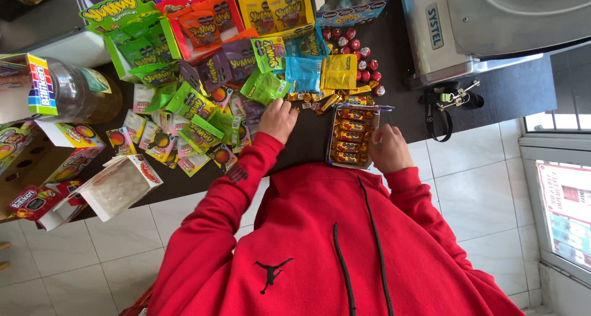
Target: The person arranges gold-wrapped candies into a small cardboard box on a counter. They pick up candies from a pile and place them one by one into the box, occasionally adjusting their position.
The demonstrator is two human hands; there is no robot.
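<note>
- Candy tray: narrow cardboard box, gold-red wrapped bars stacked in a row, on dark counter.
- Right hand curled against tray's side.
- Left hand fingers bent onto loose bars; pinch unclear.

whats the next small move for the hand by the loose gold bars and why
Probably pick up one of the loose gold bars under the left hand and lay it in the box of bars, which the right hand steadies; the bars lie just beside it.
</note>
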